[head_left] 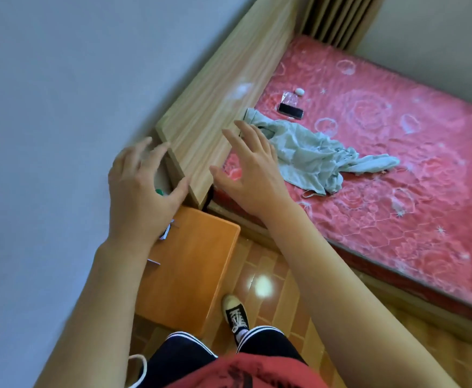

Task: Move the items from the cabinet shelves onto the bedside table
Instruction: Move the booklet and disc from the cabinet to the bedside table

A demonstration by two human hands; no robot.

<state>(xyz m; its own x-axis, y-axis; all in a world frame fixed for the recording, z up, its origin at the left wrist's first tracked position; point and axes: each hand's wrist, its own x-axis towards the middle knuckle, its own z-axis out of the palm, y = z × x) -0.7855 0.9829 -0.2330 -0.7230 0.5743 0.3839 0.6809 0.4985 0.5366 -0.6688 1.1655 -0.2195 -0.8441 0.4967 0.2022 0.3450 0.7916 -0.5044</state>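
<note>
We read no writing anywhere. Small items [167,230], partly hidden, lie on the orange wooden bedside table [192,264], under our left hand [142,191]. Both the left and the right hand [253,175] are spread and hold nothing, flanking the light wooden headboard cabinet [215,107]. A pale green cloth [307,155] lies on the pink mattress [397,163].

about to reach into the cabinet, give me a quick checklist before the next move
1. Left hand free: ok, fingers spread, holding nothing.
2. Right hand free: ok, open above the bed edge.
3. Cabinet contents visible: not ok, only a green item peeks out past the left hand.
4. Room on the bedside table: ok, bare wood shows beside small items at its left edge.
5. Shelves reachable: cannot tell, their opening is hidden.
</note>
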